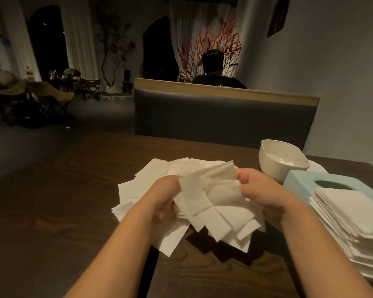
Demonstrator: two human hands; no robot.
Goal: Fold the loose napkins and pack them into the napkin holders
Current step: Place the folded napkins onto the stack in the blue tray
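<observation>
Hands at work | left hand [163, 197] and right hand [260, 190] each pinch 1 side of a napkin bundle [211, 203] above loose napkins [144, 186] | white bowl [282, 161] beyond right hand, contents unclear | blue holder [306, 181] and folded stack [351, 218] to its right

White napkins [213, 203], apparently loose, bunched above the scattered pile [146, 183]

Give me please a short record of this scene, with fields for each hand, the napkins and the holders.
left hand: grips bunch of napkins
right hand: grips same bunch
loose napkins: spread on table
folded stack: right, beside blue holder
white holder: open, almost empty
</observation>
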